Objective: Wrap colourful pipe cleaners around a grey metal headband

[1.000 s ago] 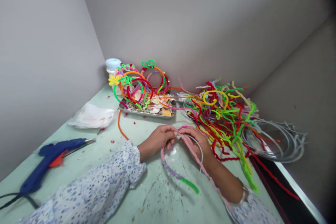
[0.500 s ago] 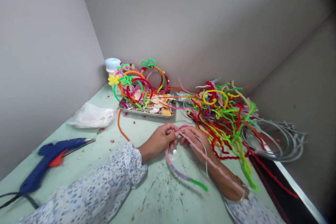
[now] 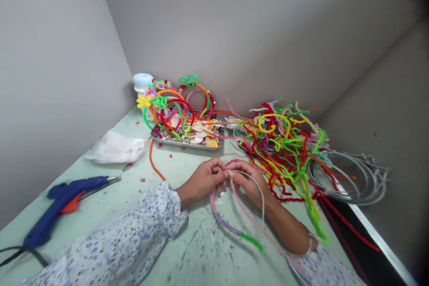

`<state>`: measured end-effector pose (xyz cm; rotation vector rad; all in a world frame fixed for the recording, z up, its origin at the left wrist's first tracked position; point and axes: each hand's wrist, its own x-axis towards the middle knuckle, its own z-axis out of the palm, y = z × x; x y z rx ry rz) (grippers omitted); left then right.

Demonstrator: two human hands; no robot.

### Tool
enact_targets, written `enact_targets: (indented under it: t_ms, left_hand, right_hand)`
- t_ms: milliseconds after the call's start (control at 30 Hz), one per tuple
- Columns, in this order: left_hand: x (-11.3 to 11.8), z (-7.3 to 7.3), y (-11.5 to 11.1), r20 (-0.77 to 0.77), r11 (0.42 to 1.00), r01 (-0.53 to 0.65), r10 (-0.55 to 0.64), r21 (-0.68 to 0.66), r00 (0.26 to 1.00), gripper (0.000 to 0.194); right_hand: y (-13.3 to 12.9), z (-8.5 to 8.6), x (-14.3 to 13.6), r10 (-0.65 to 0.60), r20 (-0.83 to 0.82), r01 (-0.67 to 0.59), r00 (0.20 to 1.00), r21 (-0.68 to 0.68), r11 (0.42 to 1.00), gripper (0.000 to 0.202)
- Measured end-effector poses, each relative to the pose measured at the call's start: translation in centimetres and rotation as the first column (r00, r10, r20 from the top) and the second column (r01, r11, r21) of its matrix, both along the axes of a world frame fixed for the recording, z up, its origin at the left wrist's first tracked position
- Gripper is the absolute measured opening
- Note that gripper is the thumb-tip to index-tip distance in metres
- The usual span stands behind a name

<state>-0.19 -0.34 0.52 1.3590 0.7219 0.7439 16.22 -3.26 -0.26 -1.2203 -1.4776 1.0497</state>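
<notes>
This looks like a craft workshop corner between grey walls (image 3: 217, 31): a glue gun (image 3: 75, 188), heaped pipe cleaners (image 3: 290, 152), bare hoops (image 3: 355, 202), decorated headbands (image 3: 171, 92), a tray (image 3: 187, 145) of shells (image 3: 197, 136) and a partly wrapped band (image 3: 229, 228) over a stained table (image 3: 201, 254).

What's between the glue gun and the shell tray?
Head view: an orange pipe cleaner and red scraps lie on the table between the glue gun and tray, with a white plastic packet farther back.
</notes>
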Motion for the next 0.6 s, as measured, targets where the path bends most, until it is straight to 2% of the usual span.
enact_targets:
  t_ms: [600]
  left_hand:
    - [-0.14,-0.35,0.27,0.031,0.996,0.007,-0.005,-0.086,1.0,0.024]
  right_hand:
    - [0.02,-0.34,0.09,-0.023,0.017,0.022,1.0,0.04,0.999,0.013]
